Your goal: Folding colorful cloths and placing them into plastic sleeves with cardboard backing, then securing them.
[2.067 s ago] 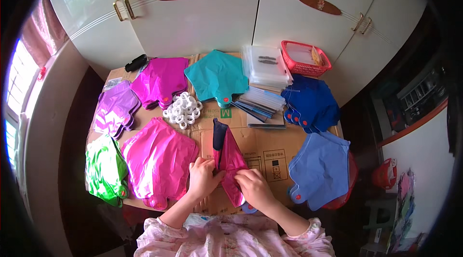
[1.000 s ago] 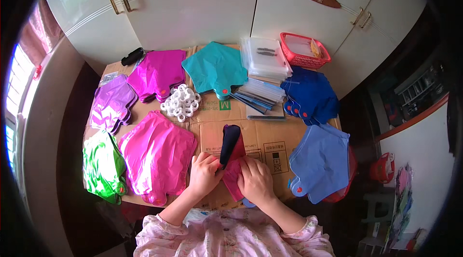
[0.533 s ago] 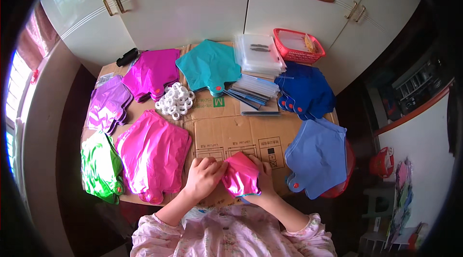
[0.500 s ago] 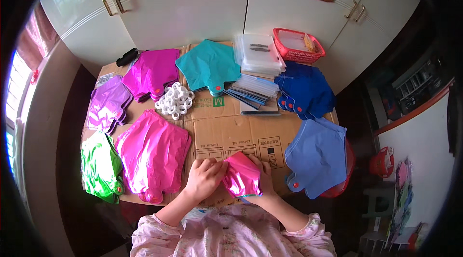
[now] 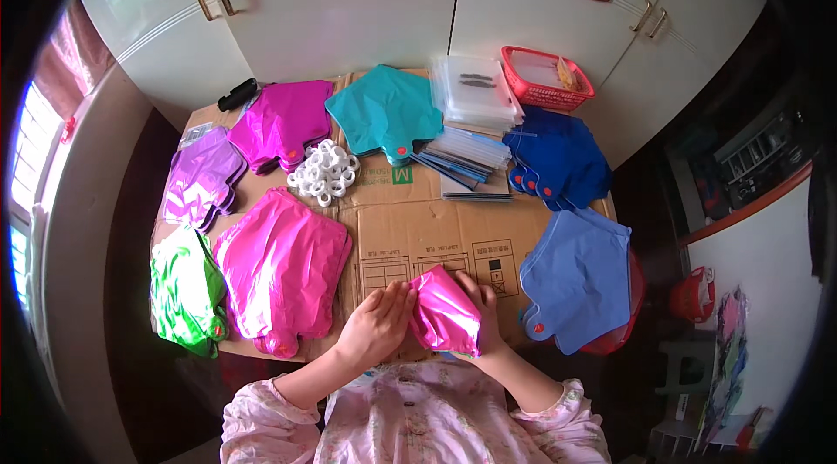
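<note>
A folded, shiny pink foil balloon [image 5: 443, 311] is between my two hands at the near edge of the table. My right hand [image 5: 490, 320] grips it from behind and along its right side, some fingers hidden by the foil. My left hand [image 5: 377, 325] has its fingers pressed together and pinches the left edge. A thin greenish edge shows under the pink foil. To the left lie a flat pile of pink foil balloons [image 5: 281, 272] and a green foil pile [image 5: 185, 285]; to the right is a pale blue pile [image 5: 577, 281].
Cardboard [image 5: 401, 233] covers the table. Farther back lie purple [image 5: 202, 178], magenta [image 5: 283, 120], teal [image 5: 384, 111] and dark blue foil piles [image 5: 565, 159], heaped white rings [image 5: 324, 172], clear plastic sleeves [image 5: 475, 89], flat strips [image 5: 466, 155] and a red basket [image 5: 549, 96]. White cabinets [image 5: 366, 11] stand behind.
My left fingers have straightened and pressed together along the balloon's left edge. The pink foil has turned slightly and its top lies flatter. My view has shifted a little.
</note>
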Available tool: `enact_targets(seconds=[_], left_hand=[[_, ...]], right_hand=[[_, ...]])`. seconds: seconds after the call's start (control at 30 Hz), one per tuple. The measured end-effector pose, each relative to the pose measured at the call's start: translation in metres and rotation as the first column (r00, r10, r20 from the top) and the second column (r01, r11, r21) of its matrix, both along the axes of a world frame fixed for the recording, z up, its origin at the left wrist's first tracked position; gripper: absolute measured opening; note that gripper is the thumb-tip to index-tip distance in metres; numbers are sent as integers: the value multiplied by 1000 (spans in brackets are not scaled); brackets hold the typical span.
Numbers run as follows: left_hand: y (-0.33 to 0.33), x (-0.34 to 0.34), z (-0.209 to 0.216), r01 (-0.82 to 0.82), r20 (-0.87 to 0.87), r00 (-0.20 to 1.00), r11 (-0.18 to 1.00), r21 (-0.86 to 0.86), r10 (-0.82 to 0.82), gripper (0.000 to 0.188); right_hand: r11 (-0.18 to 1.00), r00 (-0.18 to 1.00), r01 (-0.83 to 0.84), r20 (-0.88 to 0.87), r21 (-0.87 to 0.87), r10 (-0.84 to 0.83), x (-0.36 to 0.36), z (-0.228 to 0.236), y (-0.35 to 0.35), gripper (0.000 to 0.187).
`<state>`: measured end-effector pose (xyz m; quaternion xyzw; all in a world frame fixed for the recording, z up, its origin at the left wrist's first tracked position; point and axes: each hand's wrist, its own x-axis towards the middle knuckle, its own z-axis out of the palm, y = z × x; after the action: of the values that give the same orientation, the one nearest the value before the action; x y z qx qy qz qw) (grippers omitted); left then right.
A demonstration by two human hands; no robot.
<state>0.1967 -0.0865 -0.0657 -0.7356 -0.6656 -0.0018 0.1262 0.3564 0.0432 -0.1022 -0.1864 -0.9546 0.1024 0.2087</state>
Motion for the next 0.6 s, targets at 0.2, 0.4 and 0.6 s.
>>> enact_targets(seconds=[0.2, 0.4, 0.6], left_hand=[[-3, -6, 1, 26, 120, 992, 999, -30, -22, 52], [-4, -15, 1, 91, 141, 986, 995, -39, -85, 60], [-11, -13, 15, 83, 314, 949, 989, -125, -40, 83]], right_hand=[[1000, 999, -21, 37, 22, 20, 5, -10, 2, 61], [998, 993, -49, 108, 30, 46, 6, -7, 3, 62], [977, 924, -184, 320, -111, 211, 12, 12, 12, 68]])
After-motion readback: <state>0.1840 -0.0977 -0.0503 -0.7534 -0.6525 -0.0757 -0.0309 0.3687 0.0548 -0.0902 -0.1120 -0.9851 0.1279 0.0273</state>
